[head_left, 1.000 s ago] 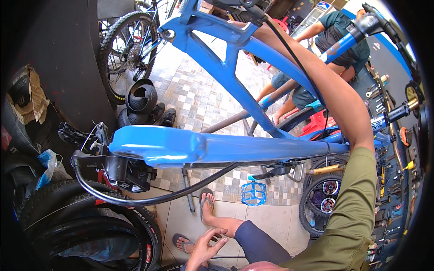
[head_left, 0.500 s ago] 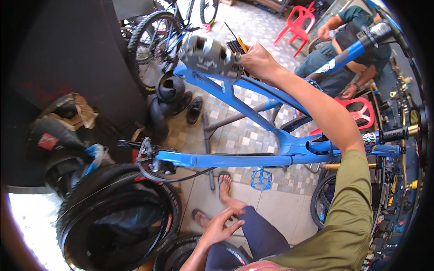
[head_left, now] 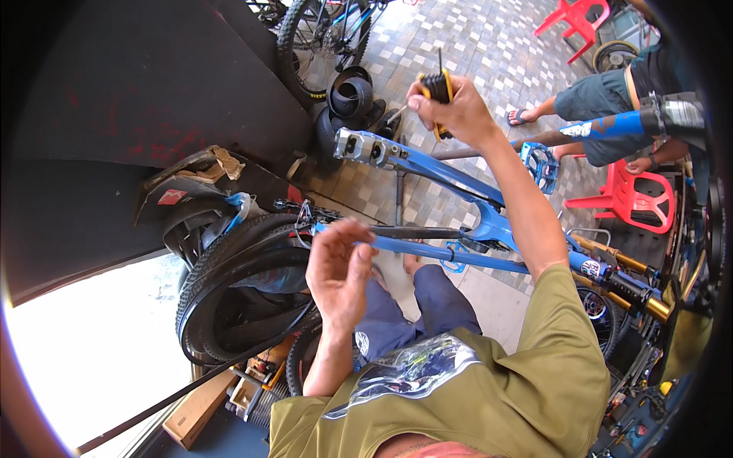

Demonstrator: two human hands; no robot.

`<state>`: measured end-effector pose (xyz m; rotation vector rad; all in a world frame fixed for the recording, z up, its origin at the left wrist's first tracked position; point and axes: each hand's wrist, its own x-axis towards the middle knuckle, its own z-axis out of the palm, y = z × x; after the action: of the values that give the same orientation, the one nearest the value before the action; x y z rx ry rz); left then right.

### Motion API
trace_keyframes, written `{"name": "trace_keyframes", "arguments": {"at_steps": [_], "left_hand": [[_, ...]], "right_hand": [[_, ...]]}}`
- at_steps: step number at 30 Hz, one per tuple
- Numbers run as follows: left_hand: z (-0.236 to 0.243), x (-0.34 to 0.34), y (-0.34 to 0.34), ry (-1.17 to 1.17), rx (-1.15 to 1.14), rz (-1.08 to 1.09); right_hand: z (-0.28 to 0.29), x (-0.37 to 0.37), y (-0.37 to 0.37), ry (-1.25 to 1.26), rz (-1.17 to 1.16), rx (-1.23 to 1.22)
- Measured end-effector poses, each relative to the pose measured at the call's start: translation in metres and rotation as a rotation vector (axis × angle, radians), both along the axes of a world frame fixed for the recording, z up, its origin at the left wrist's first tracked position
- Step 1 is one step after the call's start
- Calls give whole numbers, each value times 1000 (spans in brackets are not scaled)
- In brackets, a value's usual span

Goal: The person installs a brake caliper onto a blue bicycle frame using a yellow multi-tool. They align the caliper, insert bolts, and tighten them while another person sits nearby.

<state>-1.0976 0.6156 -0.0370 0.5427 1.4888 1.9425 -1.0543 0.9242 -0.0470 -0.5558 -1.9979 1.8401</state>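
My right hand is closed around a yellow and black folding hex key set, with one key sticking up and another angled out toward the left. It is above a blue bicycle frame. Below and left of it, a grey metal part, which looks like a brake caliper, sits at the end of the frame's upper arm. My left hand is raised in front of the lower blue tube's end, fingers loosely curled and thumb apart, with nothing in it. Its fingertips are slightly blurred; whether they touch the tube I cannot tell.
Several black tires are stacked at the left. A mountain bike wheel and a dark helmet are farther back. At right, another person's leg is near a red plastic chair. A blue pedal lies beyond my right forearm.
My view has shifted back and turned, showing more of my shirt. My right hand, still holding the hex key set, has lifted away from the grey part. My left hand has risen from my knee.
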Motion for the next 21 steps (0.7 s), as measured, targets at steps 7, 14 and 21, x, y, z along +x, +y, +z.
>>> {"name": "trace_keyframes", "arguments": {"at_steps": [7,14,21], "left_hand": [[-3,-34,43,-261,-24,34],[-15,-56,54,-477,42,-177],[-28,-69,58,-510,53,-200]], "right_hand": [[26,-13,1,-27,140,-46],[35,-22,-3,-147,211,52],[33,-27,3,-175,272,-69]]}}
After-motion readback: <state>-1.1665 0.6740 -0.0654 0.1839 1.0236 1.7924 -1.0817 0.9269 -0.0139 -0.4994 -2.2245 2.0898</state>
